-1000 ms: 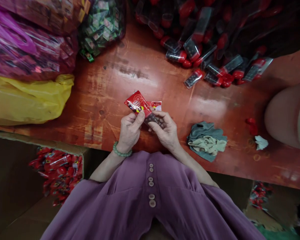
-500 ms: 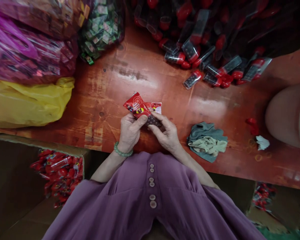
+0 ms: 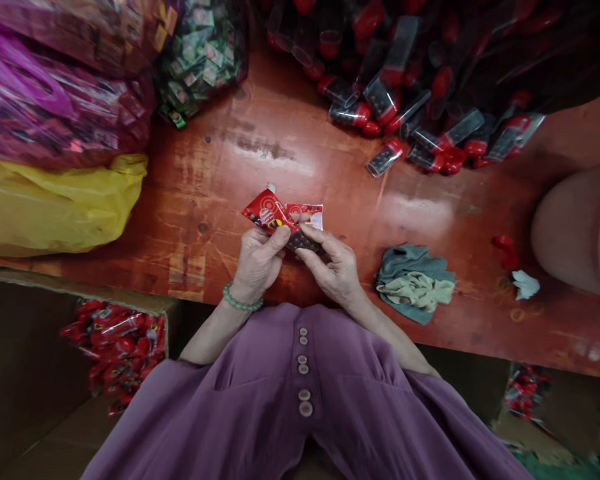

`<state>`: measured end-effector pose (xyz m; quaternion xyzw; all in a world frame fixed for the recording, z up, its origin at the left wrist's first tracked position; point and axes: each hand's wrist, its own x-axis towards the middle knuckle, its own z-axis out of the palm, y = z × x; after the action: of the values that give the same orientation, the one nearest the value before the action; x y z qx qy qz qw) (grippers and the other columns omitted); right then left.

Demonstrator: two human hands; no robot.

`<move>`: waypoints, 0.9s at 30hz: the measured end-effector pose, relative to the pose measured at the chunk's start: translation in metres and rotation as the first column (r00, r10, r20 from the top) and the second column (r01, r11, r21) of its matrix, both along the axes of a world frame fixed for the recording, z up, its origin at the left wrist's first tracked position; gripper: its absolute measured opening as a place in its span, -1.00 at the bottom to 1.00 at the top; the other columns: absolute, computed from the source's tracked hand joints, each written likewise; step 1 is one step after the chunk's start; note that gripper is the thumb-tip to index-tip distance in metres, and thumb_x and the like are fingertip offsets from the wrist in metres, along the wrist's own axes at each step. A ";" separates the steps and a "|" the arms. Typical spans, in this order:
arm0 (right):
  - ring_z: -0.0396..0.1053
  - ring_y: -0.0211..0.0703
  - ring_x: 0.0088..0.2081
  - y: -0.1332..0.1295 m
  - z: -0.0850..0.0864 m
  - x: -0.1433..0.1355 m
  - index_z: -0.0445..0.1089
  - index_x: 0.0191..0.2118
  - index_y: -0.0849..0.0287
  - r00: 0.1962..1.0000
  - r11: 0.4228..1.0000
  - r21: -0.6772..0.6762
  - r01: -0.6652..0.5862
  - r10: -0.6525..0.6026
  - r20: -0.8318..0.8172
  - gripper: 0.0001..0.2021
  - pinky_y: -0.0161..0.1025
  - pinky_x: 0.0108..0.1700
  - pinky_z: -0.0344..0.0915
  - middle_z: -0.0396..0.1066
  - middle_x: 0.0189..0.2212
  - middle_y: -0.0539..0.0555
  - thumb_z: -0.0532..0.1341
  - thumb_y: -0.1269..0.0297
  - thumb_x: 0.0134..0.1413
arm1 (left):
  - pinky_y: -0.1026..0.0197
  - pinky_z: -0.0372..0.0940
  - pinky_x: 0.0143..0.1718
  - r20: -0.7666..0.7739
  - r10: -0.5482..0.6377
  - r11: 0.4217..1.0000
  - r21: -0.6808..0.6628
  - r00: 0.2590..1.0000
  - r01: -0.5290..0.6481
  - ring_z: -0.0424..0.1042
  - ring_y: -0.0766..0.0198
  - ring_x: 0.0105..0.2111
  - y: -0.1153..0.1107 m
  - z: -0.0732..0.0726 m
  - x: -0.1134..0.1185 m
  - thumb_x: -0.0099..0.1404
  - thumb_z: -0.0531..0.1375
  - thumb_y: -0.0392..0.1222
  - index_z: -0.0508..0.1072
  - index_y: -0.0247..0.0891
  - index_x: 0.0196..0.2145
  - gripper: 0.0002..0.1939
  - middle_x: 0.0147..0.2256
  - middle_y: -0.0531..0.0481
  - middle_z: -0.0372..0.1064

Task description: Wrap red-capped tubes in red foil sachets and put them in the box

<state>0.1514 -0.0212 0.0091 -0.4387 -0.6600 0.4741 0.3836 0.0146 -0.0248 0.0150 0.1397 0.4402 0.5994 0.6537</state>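
My left hand (image 3: 259,263), a green bead bracelet on its wrist, is closed on a red printed wrapper (image 3: 266,207), thumb on top. Between the hands lies a small clear tube of dark beads (image 3: 303,243), its left end meeting the wrapper. My right hand (image 3: 336,267) pinches the tube's right end between thumb and fingers. Behind the right fingertips shows another red and white printed piece (image 3: 309,212); whether it joins the wrapper I cannot tell. The tube's cap is hidden.
A heap of red-capped clear tubes (image 3: 385,157) lies at the back right. Full plastic bags and a yellow bag (image 3: 55,207) stand on the left. A crumpled grey-green cloth (image 3: 413,283) and a pale bucket (image 3: 573,230) are on the right. Below the table is a box of red packets (image 3: 125,340).
My left hand and the wrapper have shifted slightly left and tilted away from the tube. My right hand stays almost in place, still pinching the tube.
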 end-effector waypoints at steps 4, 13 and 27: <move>0.52 -0.11 0.03 0.001 0.001 -0.002 0.44 0.12 0.00 1.000 0.996 0.085 -0.004 0.004 -0.006 -0.65 -0.07 0.13 0.45 0.54 0.03 0.09 0.26 0.32 0.22 | 0.12 0.42 -0.01 0.023 0.118 0.993 -0.024 0.993 -0.117 0.58 0.23 -0.28 0.000 -0.005 0.001 -0.10 0.53 0.01 0.61 -0.17 -0.41 -0.67 -0.38 0.05 0.59; 0.55 -0.15 -0.19 -0.004 -0.005 -0.007 0.42 0.11 -0.05 0.985 0.948 -0.319 -0.005 -0.050 -0.164 -0.62 -0.13 -0.19 0.59 0.50 0.04 0.06 0.27 0.07 0.20 | 0.18 0.42 -0.16 -0.078 0.128 0.991 -0.035 0.989 -0.131 0.56 0.27 -0.35 -0.001 -0.002 0.003 -0.04 0.50 0.03 0.61 -0.23 -0.40 -0.67 -0.38 0.01 0.59; 0.54 -0.14 -0.15 -0.005 -0.005 -0.008 0.47 0.04 0.01 0.992 0.973 -0.230 0.019 -0.047 -0.119 -0.69 -0.05 -0.01 0.52 0.55 -0.07 0.05 0.28 0.13 0.19 | 0.05 0.43 0.00 -0.026 0.022 1.000 -0.018 0.999 -0.023 0.56 0.06 -0.09 0.000 -0.002 -0.007 -0.04 0.49 0.04 0.62 -0.22 -0.36 -0.65 -0.27 -0.08 0.61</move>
<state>0.1432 -0.0263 0.0036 -0.4606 -0.5686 0.5668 0.3785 0.0080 -0.0248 0.0134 0.1362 0.4556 0.6008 0.6426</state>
